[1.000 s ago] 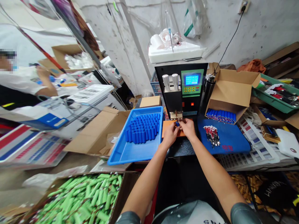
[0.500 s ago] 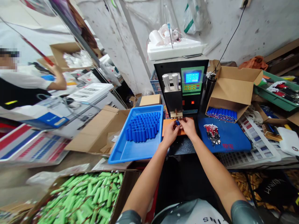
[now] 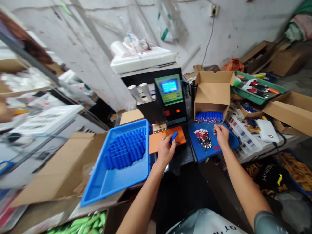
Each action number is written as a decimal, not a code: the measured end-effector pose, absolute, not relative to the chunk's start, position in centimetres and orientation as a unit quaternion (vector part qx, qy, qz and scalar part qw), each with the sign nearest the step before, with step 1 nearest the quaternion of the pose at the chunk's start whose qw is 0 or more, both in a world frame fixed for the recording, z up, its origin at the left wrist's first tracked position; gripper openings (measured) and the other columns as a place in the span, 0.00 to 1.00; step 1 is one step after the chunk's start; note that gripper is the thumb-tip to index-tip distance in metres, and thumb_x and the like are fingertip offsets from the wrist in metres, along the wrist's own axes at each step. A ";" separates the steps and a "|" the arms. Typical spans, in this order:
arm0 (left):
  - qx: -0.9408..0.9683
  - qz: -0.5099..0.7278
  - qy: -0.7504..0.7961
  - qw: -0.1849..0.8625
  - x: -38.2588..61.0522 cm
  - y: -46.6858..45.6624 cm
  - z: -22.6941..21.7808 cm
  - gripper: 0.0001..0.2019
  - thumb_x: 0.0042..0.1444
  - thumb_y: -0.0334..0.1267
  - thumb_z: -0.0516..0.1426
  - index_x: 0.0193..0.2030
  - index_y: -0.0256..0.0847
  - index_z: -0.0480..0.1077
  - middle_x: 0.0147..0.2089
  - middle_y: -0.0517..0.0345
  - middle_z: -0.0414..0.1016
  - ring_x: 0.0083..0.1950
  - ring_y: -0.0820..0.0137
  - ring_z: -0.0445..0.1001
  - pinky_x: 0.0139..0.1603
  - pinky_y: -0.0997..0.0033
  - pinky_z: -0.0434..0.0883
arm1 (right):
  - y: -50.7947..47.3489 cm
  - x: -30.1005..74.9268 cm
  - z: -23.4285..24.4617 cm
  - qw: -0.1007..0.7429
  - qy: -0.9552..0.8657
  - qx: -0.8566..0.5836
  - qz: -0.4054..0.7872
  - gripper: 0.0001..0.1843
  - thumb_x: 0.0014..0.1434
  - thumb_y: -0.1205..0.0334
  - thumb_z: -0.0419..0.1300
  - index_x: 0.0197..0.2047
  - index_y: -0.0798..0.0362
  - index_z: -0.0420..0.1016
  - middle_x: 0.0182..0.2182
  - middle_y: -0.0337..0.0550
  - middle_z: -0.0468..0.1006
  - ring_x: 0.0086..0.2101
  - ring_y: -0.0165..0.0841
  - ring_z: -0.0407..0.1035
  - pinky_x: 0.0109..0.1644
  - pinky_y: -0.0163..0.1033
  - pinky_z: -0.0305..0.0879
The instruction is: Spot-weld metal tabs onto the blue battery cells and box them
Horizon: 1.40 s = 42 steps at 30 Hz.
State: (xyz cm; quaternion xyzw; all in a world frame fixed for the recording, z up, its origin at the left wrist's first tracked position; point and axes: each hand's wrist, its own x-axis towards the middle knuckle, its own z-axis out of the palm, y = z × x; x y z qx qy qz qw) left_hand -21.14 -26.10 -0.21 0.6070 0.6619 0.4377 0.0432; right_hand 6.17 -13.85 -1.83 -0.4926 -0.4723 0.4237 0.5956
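My left hand [image 3: 166, 149] is closed around a blue cylindrical battery cell [image 3: 173, 137], held tilted over the orange plate [image 3: 156, 150] in front of the black spot welder [image 3: 151, 112]. My right hand [image 3: 221, 134] hovers over the right side of the blue mat [image 3: 195, 148], its fingers pinched together; whatever may be between them is too small to make out. Left of it on the mat lies a bunch of red and black wire leads with white ends [image 3: 203, 138]. Many blue cells [image 3: 126, 148] stand upright in the blue tray [image 3: 114, 185] at my left.
Behind the mat an opened cardboard box [image 3: 212, 91] holds a row of blue cells. A green bin [image 3: 275, 92] with wired parts stands farther right, near a white device [image 3: 268, 130]. Green-wrapped cells [image 3: 85, 224] fill a box at lower left. Another person's blurred hand [image 3: 3, 112] shows at the left edge.
Both hands were together at the welder's electrodes. My left hand has drawn back with the blue cell, while my right has moved right over the mat. The view has turned right.
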 end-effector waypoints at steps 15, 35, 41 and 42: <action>0.780 0.193 0.590 -0.086 -9.0 -5.0 0.2 0.17 0.63 0.38 0.52 0.57 0.38 0.71 0.48 0.43 0.73 0.50 0.57 0.71 0.52 0.59 0.67 | -14.0 9.6 -5.6 0.586 -0.501 -0.543 0.334 0.20 0.59 0.45 0.59 0.30 0.54 0.73 0.22 0.40 0.72 0.24 0.33 0.64 0.31 0.36 0.60; 0.751 0.395 0.525 0.065 -11.9 -13.0 2.1 0.20 0.64 0.40 0.53 0.61 0.39 0.66 0.58 0.45 0.71 0.59 0.59 0.69 0.61 0.54 0.67 | -13.6 10.0 -6.0 0.565 -0.545 -0.542 0.301 0.18 0.60 0.47 0.57 0.30 0.54 0.73 0.24 0.41 0.74 0.27 0.34 0.67 0.35 0.37 0.63; 0.699 0.458 0.541 0.090 -15.9 -27.8 0.1 0.11 0.65 0.37 0.53 0.49 0.42 0.73 0.44 0.51 0.78 0.46 0.65 0.77 0.49 0.63 0.74 | -13.1 8.6 -5.1 0.460 -0.645 -0.561 0.240 0.12 0.58 0.52 0.57 0.31 0.52 0.75 0.29 0.43 0.79 0.32 0.37 0.72 0.39 0.37 0.64; 0.698 0.456 0.544 0.097 -16.1 -29.4 -1.0 0.11 0.65 0.37 0.53 0.49 0.42 0.73 0.43 0.51 0.78 0.46 0.65 0.77 0.48 0.64 0.74 | -13.0 8.2 -4.8 0.435 -0.658 -0.567 0.240 0.11 0.57 0.53 0.57 0.31 0.51 0.75 0.29 0.42 0.79 0.32 0.37 0.72 0.39 0.37 0.64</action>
